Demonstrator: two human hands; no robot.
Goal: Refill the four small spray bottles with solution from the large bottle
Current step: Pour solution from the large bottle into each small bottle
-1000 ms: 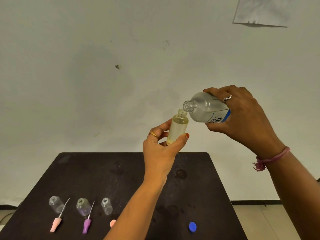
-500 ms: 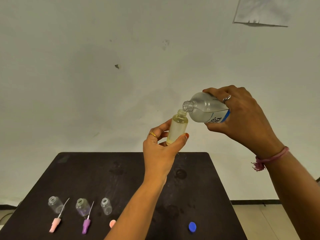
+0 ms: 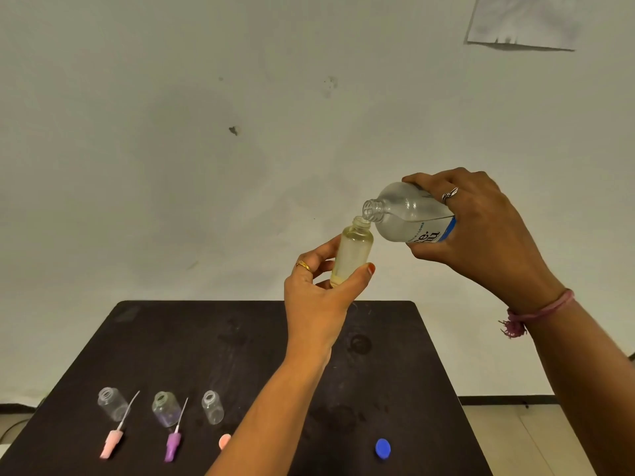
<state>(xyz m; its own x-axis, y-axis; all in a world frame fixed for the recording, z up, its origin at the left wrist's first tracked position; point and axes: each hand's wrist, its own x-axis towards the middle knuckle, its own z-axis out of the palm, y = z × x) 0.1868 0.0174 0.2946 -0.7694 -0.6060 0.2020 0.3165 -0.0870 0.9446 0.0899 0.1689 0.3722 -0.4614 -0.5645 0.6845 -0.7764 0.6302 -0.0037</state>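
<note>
Right hand (image 3: 481, 231) grips tilted large bottle (image 3: 409, 218), neck at the mouth of small spray bottle (image 3: 352, 252) gripped upright by left hand (image 3: 319, 297) above bench (image 3: 240, 338) | label: blue band, fragment "e.", rest hidden by fingers | three uncapped bottles (image 3: 166, 408) stand on bench | peach cap (image 3: 224, 440) half hidden by forearm

Both forearms are bare, with no sleeves seen in the view. A thin gold ring (image 3: 303, 266) is worn on a finger of the left hand (image 3: 318, 297), whose thumbnail is painted orange-red, while a silver ring (image 3: 449, 195) with a pointed, leaf-like top is worn on a finger of the right hand (image 3: 481, 235). A pink thread bracelet (image 3: 539, 312) is tied round the right wrist, and its frayed, darker pink tassel is seen hanging at the inner side.
</note>
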